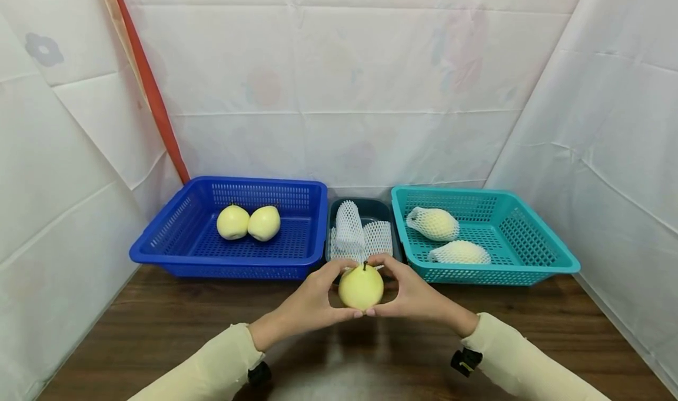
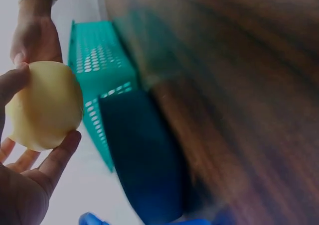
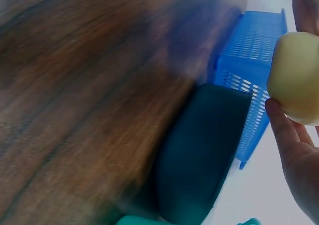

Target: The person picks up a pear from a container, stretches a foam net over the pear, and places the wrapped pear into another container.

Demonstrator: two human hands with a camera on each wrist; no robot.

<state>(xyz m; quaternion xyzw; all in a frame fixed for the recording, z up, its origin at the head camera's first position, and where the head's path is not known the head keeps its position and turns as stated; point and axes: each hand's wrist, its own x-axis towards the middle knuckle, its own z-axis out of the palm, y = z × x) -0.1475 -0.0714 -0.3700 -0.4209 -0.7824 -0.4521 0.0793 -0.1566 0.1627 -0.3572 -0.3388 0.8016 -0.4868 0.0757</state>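
Note:
A pale yellow pear (image 1: 361,287), its dark stem pointing up, is held between both hands above the table's near middle. My left hand (image 1: 316,298) grips its left side, thumb low and fingers higher up. On the right side my right hand (image 1: 412,292) holds it in the same way, and the two thumbs nearly meet at its base. In the left wrist view the pear (image 2: 47,105) sits between thumb and fingers. The right wrist view shows only part of the pear (image 3: 296,80), cut off by the frame's edge.
A blue basket (image 1: 233,261) at left holds two bare pears (image 1: 249,222). Behind the hands, a dark bin (image 1: 376,208) contains white foam net sleeves (image 1: 349,227). The teal basket (image 1: 529,269) at right holds two net-covered pears (image 1: 436,224). All stand on a brown wooden table (image 1: 175,312).

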